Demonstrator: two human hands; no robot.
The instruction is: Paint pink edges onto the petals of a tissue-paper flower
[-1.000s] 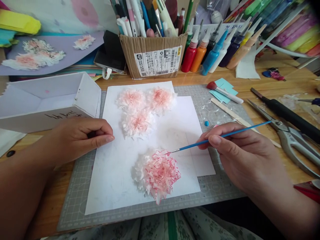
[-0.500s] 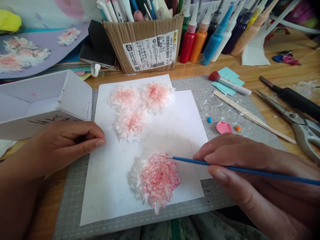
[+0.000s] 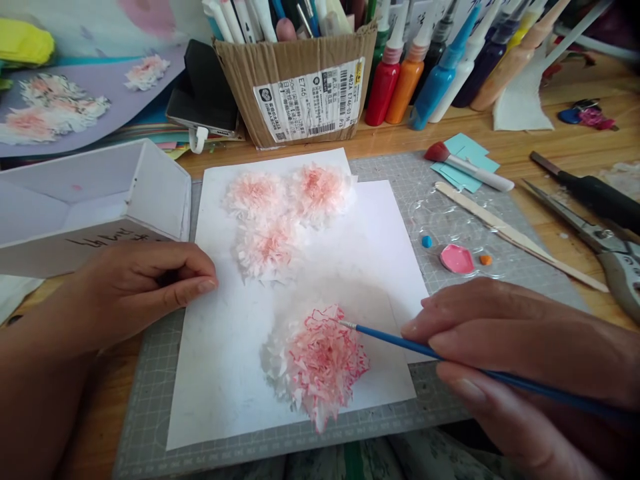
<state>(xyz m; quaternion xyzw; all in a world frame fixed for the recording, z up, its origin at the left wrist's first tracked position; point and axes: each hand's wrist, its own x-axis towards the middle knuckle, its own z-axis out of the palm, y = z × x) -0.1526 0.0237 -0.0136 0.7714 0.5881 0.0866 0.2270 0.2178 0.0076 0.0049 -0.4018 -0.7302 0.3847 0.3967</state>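
Observation:
Between the thumb and fingers of my right hand [image 3: 515, 347] is a thin paintbrush [image 3: 395, 339] with a blue handle. Its fine tip touches or hovers just over the upper petals of a ruffled paper flower [image 3: 325, 363], whose petal edges carry dark pink lines on the right and top; its left side is white. My left hand [image 3: 150, 283] rests with curled fingers on the left edge of the white paper [image 3: 220, 360], and nothing shows in it. Farther up the sheet lie three pale pink flowers, one of them the lower flower [image 3: 270, 247].
A grey cutting mat [image 3: 150, 393] lies beneath. To the right are a pink paint dish [image 3: 457, 259], a wooden stick [image 3: 515, 233], a red-tipped brush [image 3: 470, 167] and scissors [image 3: 595, 233]. A white box [image 3: 155, 193], a cardboard pen box [image 3: 240, 87] and paint bottles [image 3: 383, 87] stand behind.
The brush tip has shifted slightly right and down over the flower's upper petals, and my right hand has lowered a little. The whole view has slid slightly; my left hand stays at the paper.

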